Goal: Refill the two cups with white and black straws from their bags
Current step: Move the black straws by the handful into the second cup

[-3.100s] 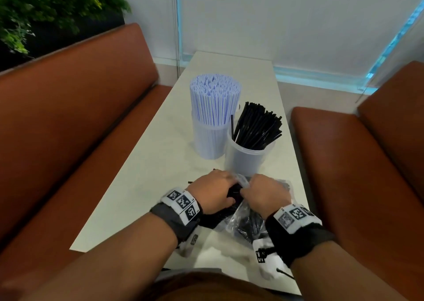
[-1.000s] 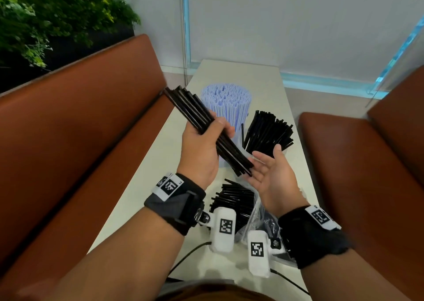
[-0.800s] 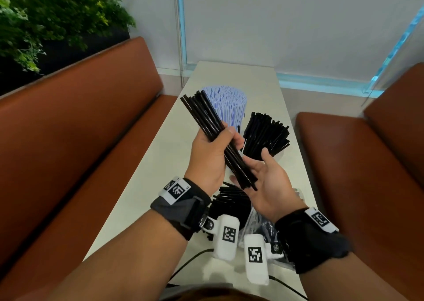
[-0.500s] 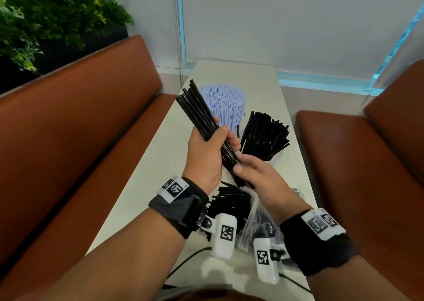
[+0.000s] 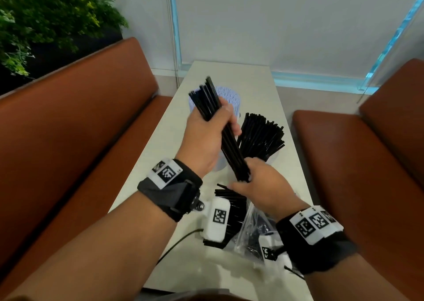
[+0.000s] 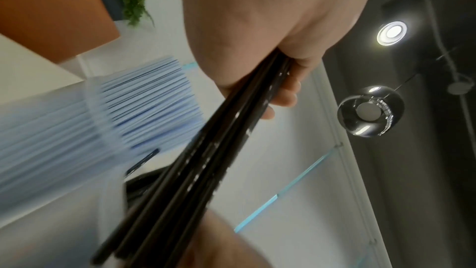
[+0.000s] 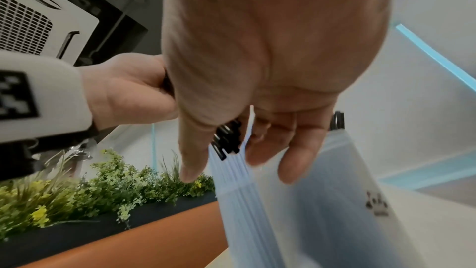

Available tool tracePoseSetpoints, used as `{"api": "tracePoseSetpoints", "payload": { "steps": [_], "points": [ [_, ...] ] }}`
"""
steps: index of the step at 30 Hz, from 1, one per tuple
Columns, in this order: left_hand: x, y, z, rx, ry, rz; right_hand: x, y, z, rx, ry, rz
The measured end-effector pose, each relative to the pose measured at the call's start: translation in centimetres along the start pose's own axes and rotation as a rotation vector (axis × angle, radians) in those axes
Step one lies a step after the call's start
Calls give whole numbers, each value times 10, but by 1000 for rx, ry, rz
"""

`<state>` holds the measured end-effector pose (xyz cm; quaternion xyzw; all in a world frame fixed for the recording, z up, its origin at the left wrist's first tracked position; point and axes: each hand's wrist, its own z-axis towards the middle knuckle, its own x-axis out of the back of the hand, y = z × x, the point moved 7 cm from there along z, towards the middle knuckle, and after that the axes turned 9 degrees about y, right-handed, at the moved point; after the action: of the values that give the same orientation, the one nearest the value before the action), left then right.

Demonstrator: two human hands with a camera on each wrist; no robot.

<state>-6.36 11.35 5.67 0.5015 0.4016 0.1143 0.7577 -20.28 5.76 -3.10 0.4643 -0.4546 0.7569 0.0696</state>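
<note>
My left hand grips a bundle of black straws near its upper part, held tilted above the table. My right hand cups the bundle's lower ends with its fingers nearly straight; the straw ends show between thumb and fingers. Behind the bundle stands the cup of white straws, partly hidden. The cup of black straws is to its right. The clear bag with more black straws lies on the table under my wrists. The left wrist view shows the bundle beside the white straws.
The narrow pale table runs away from me to a glass wall. Brown benches flank it on both sides. A planter with green plants stands behind the left bench. A thin cable lies near the table's front edge.
Both hands came up out of the bag, the left one lifting a bundle of black straws. The bundle has swung more upright and my right hand has turned from palm-up to cover its lower ends.
</note>
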Motion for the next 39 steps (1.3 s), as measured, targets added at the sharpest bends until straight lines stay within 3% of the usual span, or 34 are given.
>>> {"api": "tracePoseSetpoints", "payload": {
  "steps": [4,7,9,16,22,27,30,33,35,37,39],
  "points": [
    [-3,35,36,-210,158,-50,26,20,20,-23,181,-200],
    [-25,25,47,-260,161,-27,9,33,35,-55,-41,-470],
    [-41,2,47,-229,110,66,-9,35,41,64,-184,-612],
    [-33,-81,55,-104,-58,697,-16,46,49,49,-62,-465],
    [-44,-108,53,-45,-214,928,-18,48,51,34,-83,-442],
    [-61,-98,53,-247,-265,1094,-21,49,52,13,-140,-499],
    [-80,-82,52,-487,-282,1155,-28,52,56,34,-222,-564],
    [-102,-96,42,-716,-542,1441,-28,54,56,-17,-234,-568],
    [-102,-123,41,-709,-757,1695,-24,53,56,-50,-210,-558],
    [-98,-133,48,-674,-833,1791,-21,50,54,-39,-163,-492],
    [-98,-133,52,-697,-817,1779,-17,46,52,-8,-143,-448]
  ]
}}
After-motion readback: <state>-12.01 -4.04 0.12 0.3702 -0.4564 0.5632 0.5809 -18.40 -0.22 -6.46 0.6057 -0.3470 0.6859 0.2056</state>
